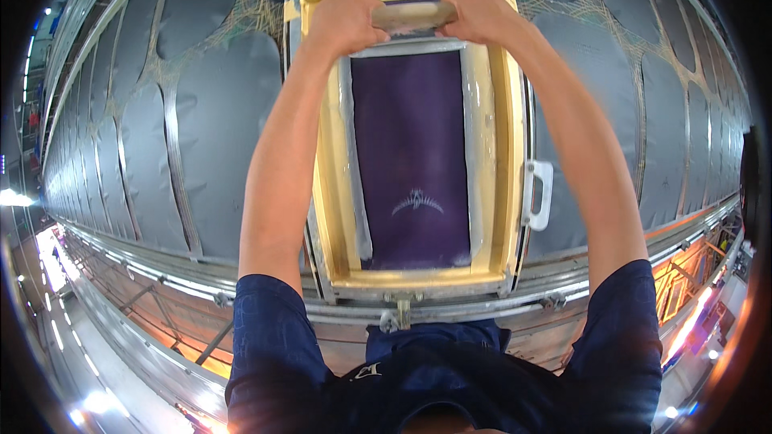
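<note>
With both arms stretched forward, I grip a squeegee (412, 15) at the far end of a screen-printing frame (330, 269). My left hand (344, 24) is wrapped round its left end, and my right hand (481, 16) round its right end. The squeegee lies crosswise, its lower edge at the top of the dark purple mesh (408, 128). A small pale winged design (416, 202) shows near the mesh's near end. Yellowish tape lines the frame's inner sides, with greyish smears along the mesh's edges.
A white D-shaped handle (538, 195) sticks out from the frame's right side. Dark panels (217, 120) with stained gaps between them cover the long table. A metal rail (450, 305) runs along the near edge, with a clamp (403, 311) at the frame's middle. Orange glow shows below.
</note>
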`<state>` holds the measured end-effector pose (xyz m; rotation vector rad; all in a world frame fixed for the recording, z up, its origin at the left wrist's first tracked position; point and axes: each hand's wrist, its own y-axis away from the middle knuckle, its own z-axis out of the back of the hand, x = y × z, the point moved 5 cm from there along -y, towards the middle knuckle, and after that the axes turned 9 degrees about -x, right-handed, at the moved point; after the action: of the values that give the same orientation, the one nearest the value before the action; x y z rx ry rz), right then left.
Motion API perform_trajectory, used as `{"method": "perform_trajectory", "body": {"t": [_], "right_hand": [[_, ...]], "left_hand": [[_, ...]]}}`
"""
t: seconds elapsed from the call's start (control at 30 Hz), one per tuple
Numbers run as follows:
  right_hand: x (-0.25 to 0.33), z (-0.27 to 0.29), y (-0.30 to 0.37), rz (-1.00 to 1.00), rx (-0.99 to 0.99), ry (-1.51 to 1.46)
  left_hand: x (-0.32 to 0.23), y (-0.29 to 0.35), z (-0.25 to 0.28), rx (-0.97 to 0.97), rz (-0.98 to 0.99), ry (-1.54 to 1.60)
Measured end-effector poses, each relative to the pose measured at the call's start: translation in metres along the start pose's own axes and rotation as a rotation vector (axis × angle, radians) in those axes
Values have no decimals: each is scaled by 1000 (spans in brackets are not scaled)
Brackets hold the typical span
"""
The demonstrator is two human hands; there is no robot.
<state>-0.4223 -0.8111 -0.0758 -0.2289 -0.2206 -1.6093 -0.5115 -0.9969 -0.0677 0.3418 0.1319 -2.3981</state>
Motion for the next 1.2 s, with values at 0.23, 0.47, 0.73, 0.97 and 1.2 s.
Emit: {"method": "perform_trajectory", "body": {"t": [0.23,0.47,0.73,0.97,1.2], "right_hand": [[95,-29,202,42,0,7],[159,-36,336,93,-142,-193],[89,-1,166,33,25,-26],[-7,21,-34,8,-7,-7],[-51,9,-98,27,63,-82]], "left_hand": [[-72,208,-23,14,-99,26],[-118,346,-32,-112,-103,227],[-58,171,-3,14,-119,24],[10,-39,22,-11,-103,-100],[38,-107,8,-44,-83,-10]]}}
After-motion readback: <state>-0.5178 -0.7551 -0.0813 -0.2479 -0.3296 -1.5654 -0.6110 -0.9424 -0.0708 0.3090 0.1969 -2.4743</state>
